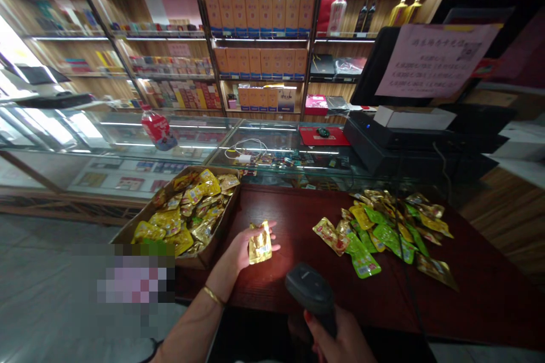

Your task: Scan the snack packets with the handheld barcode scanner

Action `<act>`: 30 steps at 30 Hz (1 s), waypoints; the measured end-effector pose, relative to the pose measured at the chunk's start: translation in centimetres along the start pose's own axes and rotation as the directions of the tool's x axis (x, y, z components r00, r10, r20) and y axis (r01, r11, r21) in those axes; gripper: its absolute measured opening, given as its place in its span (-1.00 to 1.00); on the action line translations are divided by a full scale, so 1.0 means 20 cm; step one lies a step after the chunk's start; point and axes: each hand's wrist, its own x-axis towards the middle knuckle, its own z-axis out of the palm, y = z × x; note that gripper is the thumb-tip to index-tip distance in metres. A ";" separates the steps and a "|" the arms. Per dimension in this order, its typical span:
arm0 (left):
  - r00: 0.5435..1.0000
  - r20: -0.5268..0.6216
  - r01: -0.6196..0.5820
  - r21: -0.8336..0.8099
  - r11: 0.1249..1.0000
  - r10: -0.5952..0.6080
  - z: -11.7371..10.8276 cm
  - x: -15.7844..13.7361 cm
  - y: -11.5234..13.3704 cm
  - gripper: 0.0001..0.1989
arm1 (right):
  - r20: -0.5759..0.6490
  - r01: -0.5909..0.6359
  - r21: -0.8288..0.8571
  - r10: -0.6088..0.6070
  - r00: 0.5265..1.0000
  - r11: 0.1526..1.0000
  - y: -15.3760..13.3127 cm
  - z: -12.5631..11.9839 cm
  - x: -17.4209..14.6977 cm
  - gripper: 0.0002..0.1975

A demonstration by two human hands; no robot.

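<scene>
A shiny gold snack packet (260,245) lies across my left hand (243,247), held above the dark red table, with fingertips showing past its right edge. Bright light from the scanner falls on the packet and the tabletop around it. My right hand (340,337) grips a black handheld barcode scanner (310,289), its head pointing towards the packet. Left of my left hand stands a cardboard box (204,258) full of gold and yellow packets (187,210). A loose pile of green and gold packets (374,232) is spread on the table to the right.
The scanner's cable (400,227) runs over the right pile. Behind the table (272,306) is a glass display counter (238,130) bearing a red-labelled bottle (156,127), a white charger with cable (244,158) and a mouse (323,132). A monitor (370,68) with a paper notice stands right.
</scene>
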 end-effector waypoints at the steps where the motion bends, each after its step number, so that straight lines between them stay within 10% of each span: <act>1: 1.000 -0.002 0.006 0.001 1.000 -0.006 0.00 0.00 0.00 -0.63 | 0.015 0.017 0.003 -0.017 1.000 1.000 -0.01 0.01 0.01 -0.35; 30: 0.993 -0.071 -0.085 0.160 0.983 0.097 0.13 0.03 -0.08 -0.56 | -0.082 0.113 0.053 -0.109 0.991 0.992 0.02 0.05 0.10 -0.43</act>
